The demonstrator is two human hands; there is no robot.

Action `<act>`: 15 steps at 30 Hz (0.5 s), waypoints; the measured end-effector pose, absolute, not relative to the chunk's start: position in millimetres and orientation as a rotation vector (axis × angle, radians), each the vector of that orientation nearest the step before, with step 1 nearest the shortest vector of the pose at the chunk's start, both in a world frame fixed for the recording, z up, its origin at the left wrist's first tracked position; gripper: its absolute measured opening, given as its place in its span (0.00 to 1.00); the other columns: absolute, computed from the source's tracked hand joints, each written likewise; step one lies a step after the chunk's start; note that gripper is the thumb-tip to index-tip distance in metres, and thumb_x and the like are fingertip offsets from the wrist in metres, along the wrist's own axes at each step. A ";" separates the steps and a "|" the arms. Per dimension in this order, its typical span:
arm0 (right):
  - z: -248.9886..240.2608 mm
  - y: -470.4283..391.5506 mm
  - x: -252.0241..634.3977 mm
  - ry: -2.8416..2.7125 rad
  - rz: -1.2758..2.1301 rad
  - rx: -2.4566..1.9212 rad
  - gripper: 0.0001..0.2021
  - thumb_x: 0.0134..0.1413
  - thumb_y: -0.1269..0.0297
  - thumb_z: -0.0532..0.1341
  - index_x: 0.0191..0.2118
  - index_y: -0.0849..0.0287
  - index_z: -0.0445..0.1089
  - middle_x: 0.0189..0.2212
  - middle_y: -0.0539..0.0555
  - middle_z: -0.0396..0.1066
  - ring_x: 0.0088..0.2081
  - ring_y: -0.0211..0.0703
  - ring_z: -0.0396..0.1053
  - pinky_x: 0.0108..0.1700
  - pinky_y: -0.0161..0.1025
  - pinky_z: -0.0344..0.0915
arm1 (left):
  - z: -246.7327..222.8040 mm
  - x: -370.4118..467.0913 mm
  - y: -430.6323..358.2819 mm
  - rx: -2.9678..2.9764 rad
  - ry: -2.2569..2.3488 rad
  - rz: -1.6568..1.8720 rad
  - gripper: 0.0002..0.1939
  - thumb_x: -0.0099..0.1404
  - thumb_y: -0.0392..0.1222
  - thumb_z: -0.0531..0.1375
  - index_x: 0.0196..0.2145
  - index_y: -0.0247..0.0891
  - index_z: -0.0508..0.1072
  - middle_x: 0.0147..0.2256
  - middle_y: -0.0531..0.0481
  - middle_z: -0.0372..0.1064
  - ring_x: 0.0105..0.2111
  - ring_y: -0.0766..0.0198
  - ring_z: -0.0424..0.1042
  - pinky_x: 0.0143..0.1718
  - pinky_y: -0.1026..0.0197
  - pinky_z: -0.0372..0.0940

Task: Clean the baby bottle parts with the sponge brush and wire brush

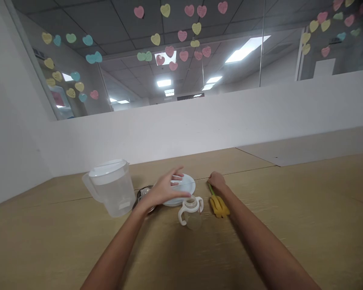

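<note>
My left hand (166, 188) hovers with fingers spread over the near left side of a pale round plate (186, 184), holding nothing. Just below its thumb stands an uncapped clear bottle (193, 219) with a white two-handled collar. To the right, my right hand (217, 181) is closed round the green stem of a yellow flower-like item (219, 206), whose yellow end points toward me near the tabletop. A dark-rimmed round dish (138, 196) with a clear item in it lies partly hidden behind my left hand and wrist.
A translucent lidded pitcher (116, 193) stands at the left, its handle facing left. The wooden table (290, 209) meets a white wall (169, 129) at the back. Above the wall is glass with heart-shaped notes.
</note>
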State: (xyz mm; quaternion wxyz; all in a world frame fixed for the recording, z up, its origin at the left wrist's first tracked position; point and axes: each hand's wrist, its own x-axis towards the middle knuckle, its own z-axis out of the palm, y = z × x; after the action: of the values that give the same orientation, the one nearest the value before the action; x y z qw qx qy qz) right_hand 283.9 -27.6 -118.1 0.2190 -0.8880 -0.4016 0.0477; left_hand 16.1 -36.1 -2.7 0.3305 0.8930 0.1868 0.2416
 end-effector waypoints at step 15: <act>-56.0 -32.9 243.5 -1.463 0.466 -2.010 0.09 0.45 0.65 0.59 0.26 0.67 0.70 0.20 0.55 0.69 0.19 0.35 0.65 0.20 0.28 0.60 | -30.5 -42.7 65.1 2.700 1.614 0.400 0.13 0.49 0.33 0.56 0.33 0.33 0.73 0.29 0.40 0.73 0.31 0.56 0.72 0.32 0.62 0.63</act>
State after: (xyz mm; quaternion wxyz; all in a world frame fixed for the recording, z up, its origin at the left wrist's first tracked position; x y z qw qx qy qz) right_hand 243.5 -32.9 -56.0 0.3015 -0.7577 -0.5515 0.1758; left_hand -42.7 65.1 -30.5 -0.0144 0.8514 0.5089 0.1260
